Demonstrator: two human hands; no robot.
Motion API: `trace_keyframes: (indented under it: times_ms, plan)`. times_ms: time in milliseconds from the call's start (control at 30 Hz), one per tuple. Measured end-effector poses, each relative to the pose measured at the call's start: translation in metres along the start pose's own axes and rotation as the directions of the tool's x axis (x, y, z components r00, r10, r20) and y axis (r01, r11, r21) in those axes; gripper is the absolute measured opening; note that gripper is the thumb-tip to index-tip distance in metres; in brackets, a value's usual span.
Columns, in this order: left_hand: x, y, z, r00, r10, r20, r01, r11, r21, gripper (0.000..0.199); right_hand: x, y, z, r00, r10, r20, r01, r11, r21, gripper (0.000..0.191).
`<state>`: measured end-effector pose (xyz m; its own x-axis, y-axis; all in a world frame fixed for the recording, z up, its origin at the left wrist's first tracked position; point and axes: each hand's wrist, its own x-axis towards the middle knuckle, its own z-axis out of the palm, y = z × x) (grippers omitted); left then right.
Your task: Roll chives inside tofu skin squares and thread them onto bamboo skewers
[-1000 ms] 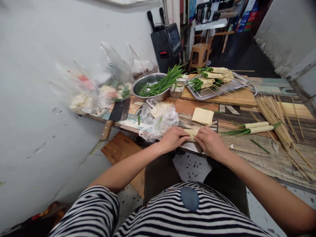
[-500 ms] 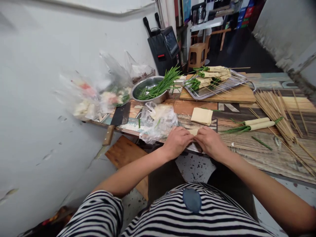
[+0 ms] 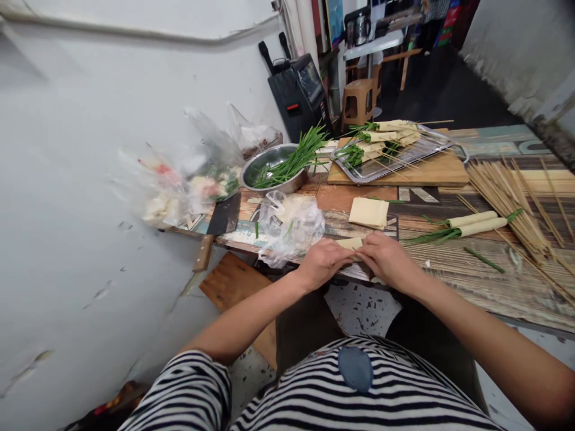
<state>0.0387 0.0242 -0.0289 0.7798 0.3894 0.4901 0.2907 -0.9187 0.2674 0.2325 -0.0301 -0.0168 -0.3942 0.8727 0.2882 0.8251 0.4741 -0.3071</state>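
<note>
At the table's near edge my left hand [image 3: 324, 261] and my right hand [image 3: 386, 256] pinch a pale tofu sheet [image 3: 349, 243] between them, their fingertips nearly meeting. Only the sheet's far part shows; my fingers cover the rest, so how far it is rolled is hidden. Just beyond lies a stack of square tofu sheets [image 3: 368, 213]. To my right hand's right rest two rolled sheets [image 3: 477, 222] with green chives sticking out of their ends. A crumpled clear plastic bag [image 3: 291, 224] sits beside my left hand.
A steel bowl of chives [image 3: 287, 167] stands at the back left, near a cleaver [image 3: 220, 218] and filled plastic bags [image 3: 166, 191]. Skewered rolls [image 3: 386, 137] lie on a metal tray [image 3: 363, 173] over a wooden board [image 3: 435, 175]. Bamboo skewers [image 3: 512, 203] spread at the right.
My hands stay closed on the sheet at the table edge, with the fingertips slightly shifted; more of the sheet's far part shows. The whole view has shifted a little.
</note>
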Motion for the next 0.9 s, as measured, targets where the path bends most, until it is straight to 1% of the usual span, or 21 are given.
trace_keyframes:
  times_ms: [100, 200, 367, 467, 533, 600, 667, 767, 833, 900]
  plan:
    - [-0.005, -0.001, 0.003, 0.993, 0.082, -0.083, -0.082, 0.997, 0.004, 0.017, 0.000, 0.004, 0.001, 1.000, 0.029, -0.010, -0.028, 0.997, 0.069, 0.027]
    - [-0.008, 0.003, 0.005, 0.987, 0.110, -0.117, -0.108, 0.994, 0.023, 0.015, 0.000, 0.005, 0.002, 0.998, 0.053, -0.020, -0.051, 0.994, 0.101, 0.023]
    - [-0.008, 0.009, 0.005, 0.995, 0.067, -0.079, -0.063, 0.997, 0.053, 0.015, 0.003, 0.006, -0.001, 0.997, 0.075, 0.007, -0.075, 0.990, 0.121, 0.024]
    - [-0.008, 0.011, 0.005, 0.997, 0.016, -0.077, -0.015, 1.000, 0.017, 0.016, 0.006, 0.011, -0.004, 0.994, 0.096, 0.047, -0.103, 0.980, 0.170, 0.023]
    - [-0.008, 0.012, 0.006, 0.996, -0.024, -0.084, 0.024, 1.000, 0.007, 0.017, 0.007, 0.015, -0.006, 0.995, 0.066, 0.069, -0.078, 0.979, 0.187, 0.024]
    - [-0.008, 0.012, 0.007, 0.994, -0.054, -0.099, 0.056, 0.998, 0.017, 0.019, 0.005, 0.017, -0.006, 0.998, 0.009, 0.059, -0.020, 0.981, 0.195, 0.027]
    - [-0.008, 0.013, 0.008, 0.992, -0.067, -0.104, 0.070, 0.997, 0.023, 0.020, -0.001, 0.017, -0.005, 0.999, -0.033, -0.017, 0.035, 0.984, 0.173, 0.028]
    - [-0.008, 0.013, 0.007, 0.996, -0.046, -0.072, 0.049, 0.998, 0.040, 0.020, -0.012, 0.014, -0.002, 0.985, -0.096, -0.146, 0.105, 0.993, 0.051, 0.028]
    - [-0.008, 0.013, 0.006, 0.998, -0.027, -0.051, 0.031, 0.997, 0.074, 0.021, -0.017, 0.011, 0.000, 0.978, -0.150, -0.145, 0.147, 0.989, -0.031, 0.028]
    - [-0.008, 0.013, 0.007, 0.999, -0.019, -0.040, 0.024, 0.992, 0.121, 0.023, -0.018, 0.008, 0.000, 0.979, -0.175, -0.103, 0.168, 0.983, -0.076, 0.027]
